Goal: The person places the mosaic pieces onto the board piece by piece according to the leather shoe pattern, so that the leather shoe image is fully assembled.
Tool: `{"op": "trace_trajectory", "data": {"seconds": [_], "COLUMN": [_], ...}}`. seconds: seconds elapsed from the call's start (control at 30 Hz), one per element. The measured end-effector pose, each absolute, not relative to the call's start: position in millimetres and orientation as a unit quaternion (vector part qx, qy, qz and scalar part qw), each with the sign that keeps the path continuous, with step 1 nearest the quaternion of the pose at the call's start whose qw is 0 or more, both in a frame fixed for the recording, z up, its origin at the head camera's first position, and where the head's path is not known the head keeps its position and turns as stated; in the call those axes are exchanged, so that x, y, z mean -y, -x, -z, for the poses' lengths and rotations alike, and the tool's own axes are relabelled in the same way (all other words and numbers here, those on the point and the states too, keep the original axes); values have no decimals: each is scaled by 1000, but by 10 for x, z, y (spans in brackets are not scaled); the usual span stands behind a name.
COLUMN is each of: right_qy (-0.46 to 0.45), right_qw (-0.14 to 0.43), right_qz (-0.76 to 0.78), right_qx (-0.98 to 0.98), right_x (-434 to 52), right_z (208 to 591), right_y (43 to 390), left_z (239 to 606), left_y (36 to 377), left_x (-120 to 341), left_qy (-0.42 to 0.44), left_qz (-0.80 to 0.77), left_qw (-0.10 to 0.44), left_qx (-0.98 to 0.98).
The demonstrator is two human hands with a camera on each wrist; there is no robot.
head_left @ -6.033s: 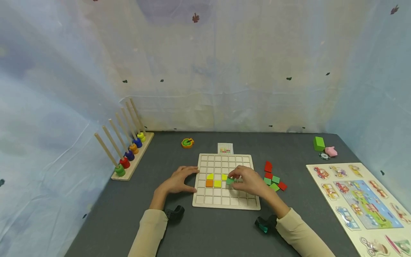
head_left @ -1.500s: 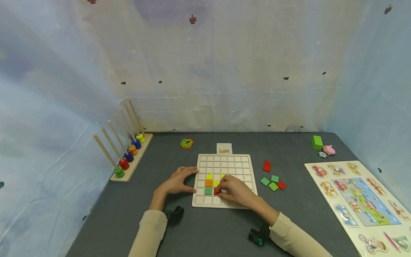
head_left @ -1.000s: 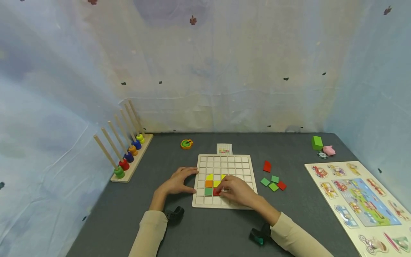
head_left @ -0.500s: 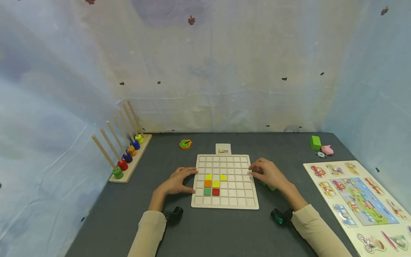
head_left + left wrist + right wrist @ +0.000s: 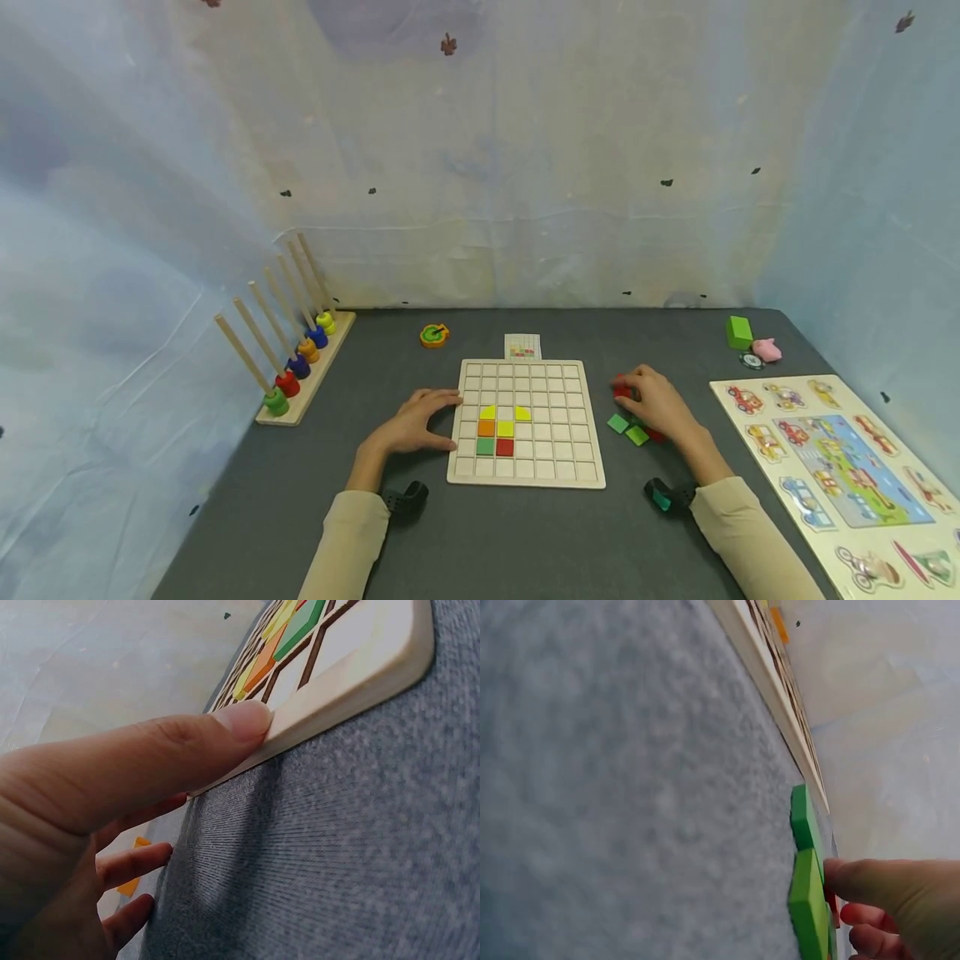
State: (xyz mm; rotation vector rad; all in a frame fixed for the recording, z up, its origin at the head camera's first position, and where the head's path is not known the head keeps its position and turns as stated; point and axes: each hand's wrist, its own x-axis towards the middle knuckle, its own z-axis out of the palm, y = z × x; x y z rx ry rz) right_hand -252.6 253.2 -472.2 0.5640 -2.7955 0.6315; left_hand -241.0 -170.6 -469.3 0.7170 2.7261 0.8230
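Note:
My left hand rests against the left edge of a wooden grid board, fingers extended; its thumb touches the board's rim in the left wrist view. On the board lie an orange tile, a green tile, a red square tile, a yellow square tile and two yellow shaped pieces. Right of the board, my right hand pinches a red tile between thumb and fingers, partly hidden. Below it lie a green tile and a light green tile; another red tile is mostly covered.
A small pattern card lies behind the board. A peg stand with coloured rings is at left, a small orange-green toy behind. At right are a picture puzzle, a green block, a pink pig and a round token.
Green and red tiles have come onto the board below the orange and yellow squares. My right hand has left the red square and moved right to another red tile. My left hand has stayed.

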Motion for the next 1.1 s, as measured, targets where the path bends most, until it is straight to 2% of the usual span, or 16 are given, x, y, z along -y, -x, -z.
{"op": "trace_trajectory", "data": {"seconds": [0.47,0.67,0.93,1.1], "right_qy": [-222,-247,-319,-354], "right_qw": [112,114,62,51], "right_qz": [-233,-273,-317,-324], "right_qx": [940,923,891,876], "right_x": [-2561,-2231,-1709,-1461], "right_z": [4697,4580,4456,4505], "right_y": [2411,2315,2158,2097], "left_z": [4695,4702,4690,4677], "left_y": [2418,2427,2408,2393], "left_x": [1692,1703,1716,1719], "left_qy": [-244,-245,-256,-258], "left_qz": [-279,-277,-286,-290], "left_qw": [104,100,96,96], "left_qx": [-923,-923,-918,-917]}}
